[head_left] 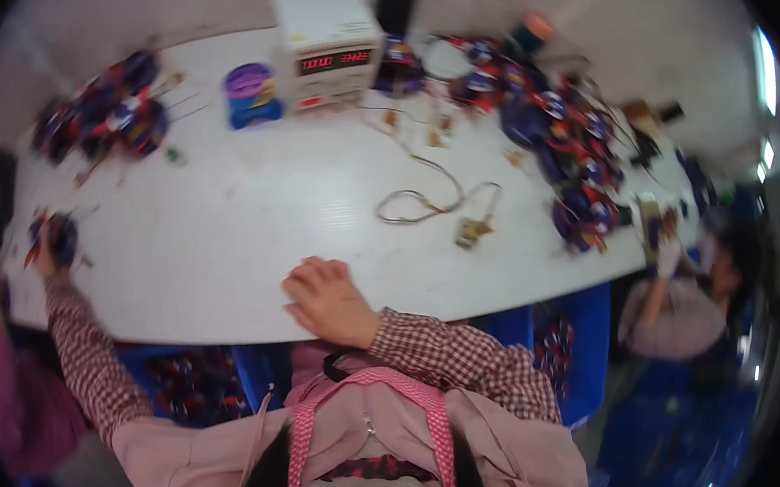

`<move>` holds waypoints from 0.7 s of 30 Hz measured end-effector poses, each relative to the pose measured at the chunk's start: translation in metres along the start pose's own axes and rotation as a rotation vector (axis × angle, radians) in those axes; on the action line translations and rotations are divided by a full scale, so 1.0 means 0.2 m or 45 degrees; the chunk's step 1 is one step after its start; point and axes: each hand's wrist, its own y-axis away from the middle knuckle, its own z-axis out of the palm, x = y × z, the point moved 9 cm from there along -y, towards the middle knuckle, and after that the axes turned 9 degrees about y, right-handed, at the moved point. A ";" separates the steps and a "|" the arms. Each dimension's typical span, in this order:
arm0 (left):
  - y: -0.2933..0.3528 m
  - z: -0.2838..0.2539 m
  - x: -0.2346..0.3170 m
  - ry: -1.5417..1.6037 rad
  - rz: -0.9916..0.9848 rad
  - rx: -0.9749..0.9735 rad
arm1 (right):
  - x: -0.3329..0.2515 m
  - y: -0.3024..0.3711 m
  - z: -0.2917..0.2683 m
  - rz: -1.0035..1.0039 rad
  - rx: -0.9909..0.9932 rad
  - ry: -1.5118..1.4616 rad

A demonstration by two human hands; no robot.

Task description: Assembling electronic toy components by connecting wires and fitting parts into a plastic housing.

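Observation:
My left hand (48,262) reaches far out to the left side of the white table. Its fingers close on a dark blue, round wired part (60,235) with red and other thin leads sticking out; blur hides the exact grip. My right hand (331,303) lies at the table's near edge, palm down with fingers apart, and holds nothing. Farther up from it, a small brass-coloured piece (470,232) sits at the end of a thin looped cable (455,189).
A white power supply (325,48) with a lit red display stands at the back, beside a blue and purple container (252,97). Similar wired parts are piled left (109,112) and right (557,133). Blue bins (592,349) hang below the front edge. Co-workers sit at both sides (685,316).

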 end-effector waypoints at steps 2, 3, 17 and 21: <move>-0.16 -0.12 -0.01 -0.217 0.029 0.412 | 0.01 0.01 -0.01 -0.015 -0.024 0.008; -0.20 -0.12 -0.03 -0.457 0.007 0.595 | 0.00 0.01 0.00 -0.033 -0.044 0.000; 0.00 0.37 0.01 -1.729 0.607 0.445 | -0.01 0.02 -0.10 -0.073 0.171 -0.103; 0.84 1.83 -0.44 -1.085 0.293 -0.498 | -0.01 0.11 -0.11 -0.158 0.335 -0.283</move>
